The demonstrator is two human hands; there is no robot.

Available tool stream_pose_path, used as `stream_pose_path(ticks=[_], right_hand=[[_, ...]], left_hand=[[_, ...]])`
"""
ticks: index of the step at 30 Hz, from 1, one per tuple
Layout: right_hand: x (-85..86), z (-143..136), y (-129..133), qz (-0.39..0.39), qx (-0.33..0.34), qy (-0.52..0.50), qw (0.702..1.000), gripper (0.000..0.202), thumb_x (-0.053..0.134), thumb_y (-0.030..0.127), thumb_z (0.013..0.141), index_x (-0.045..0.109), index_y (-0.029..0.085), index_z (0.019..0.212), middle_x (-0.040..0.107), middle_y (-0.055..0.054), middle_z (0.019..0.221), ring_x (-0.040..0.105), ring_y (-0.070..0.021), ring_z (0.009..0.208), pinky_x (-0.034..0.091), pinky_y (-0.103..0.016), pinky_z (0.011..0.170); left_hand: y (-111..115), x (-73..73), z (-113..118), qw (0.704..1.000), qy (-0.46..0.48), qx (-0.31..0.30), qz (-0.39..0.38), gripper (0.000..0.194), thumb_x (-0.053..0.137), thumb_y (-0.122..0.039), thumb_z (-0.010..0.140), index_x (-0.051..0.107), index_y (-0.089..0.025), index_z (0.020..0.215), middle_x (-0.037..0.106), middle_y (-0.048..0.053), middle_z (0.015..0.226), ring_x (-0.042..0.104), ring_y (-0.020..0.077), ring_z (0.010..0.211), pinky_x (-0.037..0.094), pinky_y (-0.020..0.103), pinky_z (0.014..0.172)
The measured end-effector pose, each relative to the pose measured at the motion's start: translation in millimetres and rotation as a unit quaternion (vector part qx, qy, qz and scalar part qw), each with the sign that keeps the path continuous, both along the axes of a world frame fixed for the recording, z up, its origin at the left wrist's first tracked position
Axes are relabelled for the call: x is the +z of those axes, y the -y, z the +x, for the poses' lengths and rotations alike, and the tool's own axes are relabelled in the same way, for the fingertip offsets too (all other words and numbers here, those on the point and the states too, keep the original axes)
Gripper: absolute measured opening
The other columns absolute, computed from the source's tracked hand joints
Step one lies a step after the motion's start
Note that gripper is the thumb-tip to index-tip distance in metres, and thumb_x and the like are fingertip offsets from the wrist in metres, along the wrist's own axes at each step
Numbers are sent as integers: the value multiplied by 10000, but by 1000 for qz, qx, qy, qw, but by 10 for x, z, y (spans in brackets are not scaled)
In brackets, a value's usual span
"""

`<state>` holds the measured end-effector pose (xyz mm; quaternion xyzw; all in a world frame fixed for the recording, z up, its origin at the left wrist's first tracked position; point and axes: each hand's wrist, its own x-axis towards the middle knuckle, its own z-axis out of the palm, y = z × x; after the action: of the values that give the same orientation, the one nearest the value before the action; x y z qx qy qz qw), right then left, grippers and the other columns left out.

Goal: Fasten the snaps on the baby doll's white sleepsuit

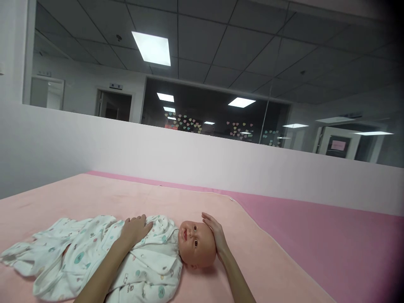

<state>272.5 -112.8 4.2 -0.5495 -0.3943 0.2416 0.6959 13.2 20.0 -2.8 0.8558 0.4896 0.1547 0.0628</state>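
Note:
A baby doll lies on its back on a peach sheet, its head toward the right and its eyes open. It wears a white outfit with small green and brown prints, spread out to the left. My left hand rests on the outfit over the doll's chest, fingers spread and holding nothing. Against the top of the doll's head lies my right hand, with its fingers stretched out along the scalp. Part of its palm is hidden by the head.
The peach sheet covers a pink surface that shows along the back and right. A low white wall stands behind, with a large window above it.

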Motion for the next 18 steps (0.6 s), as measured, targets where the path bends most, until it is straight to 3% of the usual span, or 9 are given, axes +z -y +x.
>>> stream_pose_path(ticks=[7, 10, 15, 18], right_hand=[[102, -95, 87, -41, 63, 94, 993, 323, 534, 429, 640, 686, 144, 650, 683, -57, 783, 577, -233, 851, 400, -358, 863], [96, -96, 79, -36, 39, 66, 996, 309, 557, 416, 619, 689, 146, 693, 681, -62, 849, 570, -238, 905, 392, -356, 893], [12, -13, 8, -11, -15, 14, 1000, 384, 588, 362, 604, 650, 206, 949, 600, -33, 1125, 489, -213, 1096, 346, -340, 968], [41, -42, 29, -23, 6, 35, 999, 302, 568, 381, 606, 685, 174, 792, 663, -50, 964, 540, -230, 994, 379, -347, 914]], left_hand=[[-4, 5, 2, 1000, -1, 8, -3, 365, 295, -406, 795, 518, -137, 903, 621, 161, 994, 558, 293, 958, 339, 411, 827], [-8, 0, 2, 1000, 1, 8, -1, 376, 286, -415, 799, 520, -139, 902, 622, 159, 989, 558, 292, 953, 333, 413, 830], [-7, -13, -3, 1000, -5, 4, 11, 374, 282, -411, 804, 531, -149, 901, 624, 143, 966, 556, 297, 941, 334, 416, 818], [-6, -18, -4, 1000, -7, 4, 17, 380, 281, -406, 805, 544, -153, 912, 620, 142, 973, 551, 296, 950, 331, 421, 823]])
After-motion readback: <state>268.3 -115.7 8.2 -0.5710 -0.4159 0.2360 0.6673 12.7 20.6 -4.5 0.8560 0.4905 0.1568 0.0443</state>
